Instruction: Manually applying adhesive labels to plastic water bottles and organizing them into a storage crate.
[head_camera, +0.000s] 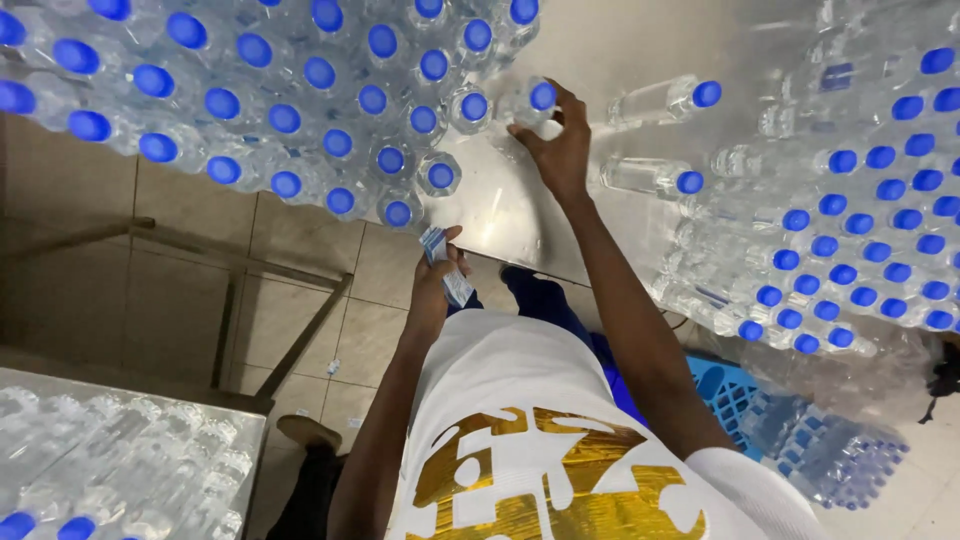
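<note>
Head view: right hand (555, 140) grips clear plastic bottle (528, 102); left hand (435, 285) pinches paper labels (447, 265).

I see my right hand (556, 140) stretched far out over the steel tabletop (500, 210), its grip closed around a clear water bottle with a blue cap (530, 100) at the edge of the big cluster of blue-capped bottles (280, 90) on the far left. My left hand (436, 285), nearer to me, holds a small stack of blue-and-white labels (445, 265). Two bottles (660, 135) lie on their sides to the right, beside a heap of lying bottles (850, 200). A blue crate (735, 395) stands on the tiled floor (180, 290).
</note>
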